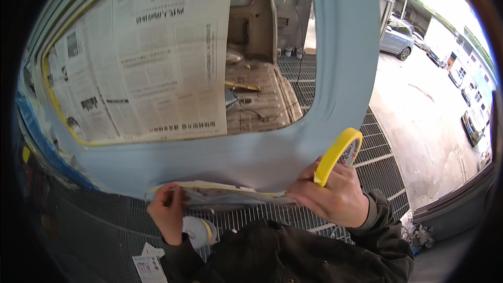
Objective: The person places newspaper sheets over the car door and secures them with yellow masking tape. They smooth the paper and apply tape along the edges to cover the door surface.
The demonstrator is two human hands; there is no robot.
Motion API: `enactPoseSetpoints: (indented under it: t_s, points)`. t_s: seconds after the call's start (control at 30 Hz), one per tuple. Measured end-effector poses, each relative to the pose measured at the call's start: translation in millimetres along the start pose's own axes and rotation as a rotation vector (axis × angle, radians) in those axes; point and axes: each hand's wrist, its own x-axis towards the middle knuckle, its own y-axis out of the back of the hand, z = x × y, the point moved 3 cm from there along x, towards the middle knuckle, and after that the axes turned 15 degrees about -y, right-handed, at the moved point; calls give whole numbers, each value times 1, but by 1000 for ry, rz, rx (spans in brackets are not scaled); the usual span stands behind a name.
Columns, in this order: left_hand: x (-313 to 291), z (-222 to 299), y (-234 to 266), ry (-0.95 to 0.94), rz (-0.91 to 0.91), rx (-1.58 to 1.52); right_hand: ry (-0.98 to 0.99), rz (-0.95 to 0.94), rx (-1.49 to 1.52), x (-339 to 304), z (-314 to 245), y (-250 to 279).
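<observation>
My right hand (335,194) grips a roll of yellow masking tape (330,160), which stands up above the fingers. My left hand (166,210) is closed in a pinch at the left end of a folded newspaper sheet (220,194). Yellow tape edges that sheet, and it stretches between both hands along the bottom of a light blue vehicle body panel (225,160). The fingertips of my right hand are at the sheet's other end. Above, a larger newspaper sheet (157,68) covers the left part of the panel's window opening, with yellow tape along its left and lower edges.
Metal floor grating (377,152) lies below and to the right. A whitish round container (199,230) stands beside my left forearm, near loose printed paper (149,267). Through the opening shows a bare vehicle interior (257,94). Parked cars (396,39) stand outside at the right.
</observation>
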Motion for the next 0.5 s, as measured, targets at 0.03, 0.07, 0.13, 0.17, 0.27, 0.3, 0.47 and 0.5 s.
enactPoseSetpoints:
  t_s: [0.03,0.07,0.13,0.17,0.27,0.3,0.47,0.5]
  points:
    - [-1,-5,5,-9,56,32,-8,-4,26,0,2,-4]
    - [-8,-6,8,-22,81,-90,-13,-5,62,0,4,-6]
    - [-16,-8,13,48,148,-291,2,-10,76,-2,8,-9]
    - [-21,-9,7,65,142,-302,8,-20,89,-3,8,-11]
    - [-41,-2,0,178,-126,-520,68,-79,70,-4,10,-12]
    - [-54,-1,-6,303,-260,-468,90,-102,52,-4,10,-12]
    - [-104,-36,-51,930,-313,-765,92,-197,47,-3,11,-5]
    - [-105,-50,-57,950,-208,-795,88,-220,47,-3,10,-4]
